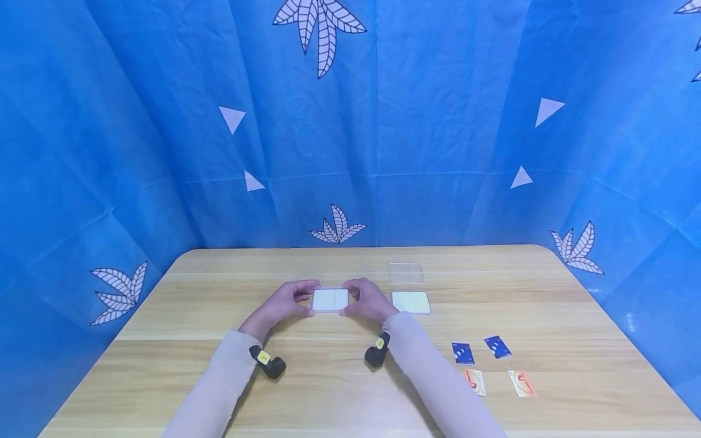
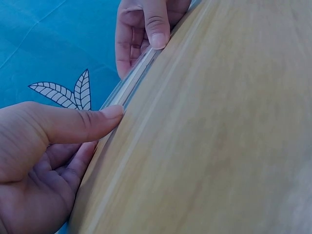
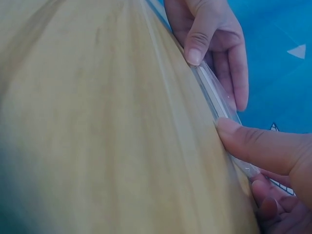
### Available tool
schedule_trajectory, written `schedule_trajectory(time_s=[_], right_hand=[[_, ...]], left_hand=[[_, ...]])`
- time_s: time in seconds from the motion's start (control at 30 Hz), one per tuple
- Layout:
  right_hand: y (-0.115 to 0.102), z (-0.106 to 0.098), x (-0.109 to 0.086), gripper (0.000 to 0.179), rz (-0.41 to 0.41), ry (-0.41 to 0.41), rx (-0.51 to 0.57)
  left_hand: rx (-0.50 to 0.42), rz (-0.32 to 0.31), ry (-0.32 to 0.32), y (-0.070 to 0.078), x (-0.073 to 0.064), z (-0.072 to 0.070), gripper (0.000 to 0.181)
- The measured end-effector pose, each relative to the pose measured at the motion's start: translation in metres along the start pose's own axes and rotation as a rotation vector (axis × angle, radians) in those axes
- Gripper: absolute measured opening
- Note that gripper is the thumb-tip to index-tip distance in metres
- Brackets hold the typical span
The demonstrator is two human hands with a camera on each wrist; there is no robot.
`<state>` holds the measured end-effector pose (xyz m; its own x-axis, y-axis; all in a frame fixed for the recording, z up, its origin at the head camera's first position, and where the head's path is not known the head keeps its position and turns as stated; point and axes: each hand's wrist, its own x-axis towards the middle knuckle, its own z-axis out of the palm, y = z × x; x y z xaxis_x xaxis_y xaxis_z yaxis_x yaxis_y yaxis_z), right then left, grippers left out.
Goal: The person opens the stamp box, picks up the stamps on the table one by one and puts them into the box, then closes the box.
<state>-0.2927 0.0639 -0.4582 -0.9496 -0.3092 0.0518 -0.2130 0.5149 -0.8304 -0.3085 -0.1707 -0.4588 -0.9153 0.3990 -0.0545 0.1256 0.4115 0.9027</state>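
A small flat rectangular clear plastic case (image 1: 330,300) with something white inside lies near the middle of the table, with a thin line across its top face. My left hand (image 1: 285,304) grips its left end, thumb on the near edge and fingers on the far edge. At the opposite end, my right hand (image 1: 371,302) holds it the same way. In the left wrist view the case (image 2: 139,73) shows edge-on, low over the wood, between both thumbs. The right wrist view shows the clear rim of the case (image 3: 210,90); whether its underside touches the table I cannot tell.
Right of my right hand lies a similar clear case (image 1: 411,302) with white inside. Behind it is a clear plastic piece (image 1: 406,272). Two blue cards (image 1: 462,353) and two orange-and-white cards (image 1: 523,384) lie at the right front. A blue curtain (image 1: 438,121) hangs behind the wooden table (image 1: 306,389).
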Motion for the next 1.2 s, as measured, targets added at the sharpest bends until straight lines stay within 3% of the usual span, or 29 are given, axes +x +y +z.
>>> schedule_trajectory(time_s=[0.57,1.0,1.2], right_hand=[[-0.0044,-0.0047,0.0012,0.05,-0.098,-0.047,-0.08],[0.0013,0.0006,0.0004,0.059,-0.008,0.025,-0.032],[0.0005,0.0012,0.0002,0.064,-0.014,0.039,-0.036]], left_hand=[[0.014,0.051,-0.035,-0.0033,0.0015,-0.0024,0.07],[0.05,0.013,-0.018,0.0,-0.0001,-0.0018,0.07],[0.062,0.038,-0.023,-0.001,0.0004,-0.0022,0.071]])
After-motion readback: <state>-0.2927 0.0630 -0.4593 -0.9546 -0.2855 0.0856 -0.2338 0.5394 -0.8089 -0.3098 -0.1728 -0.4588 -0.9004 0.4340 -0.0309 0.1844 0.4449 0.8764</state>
